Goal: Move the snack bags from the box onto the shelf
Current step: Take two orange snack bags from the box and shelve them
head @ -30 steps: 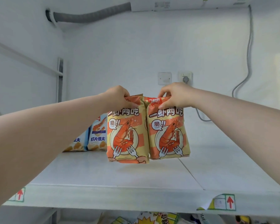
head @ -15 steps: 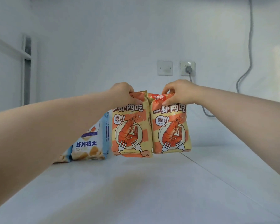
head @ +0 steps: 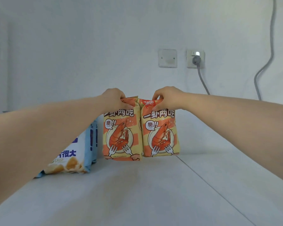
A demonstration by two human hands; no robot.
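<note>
Orange bags (head: 121, 136) (head: 160, 136) — two, pinched by left hand (head: 114, 98) and right hand (head: 167, 97); two blue bags (head: 69, 159) (head: 93, 139).

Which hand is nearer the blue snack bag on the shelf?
Left. The left hand pinches the left shrimp bag, just beside the blue bag; the right hand pinches the right shrimp bag, farther away.

Soft, even, shadowless light; wide-angle bending and blur at edges.
</note>
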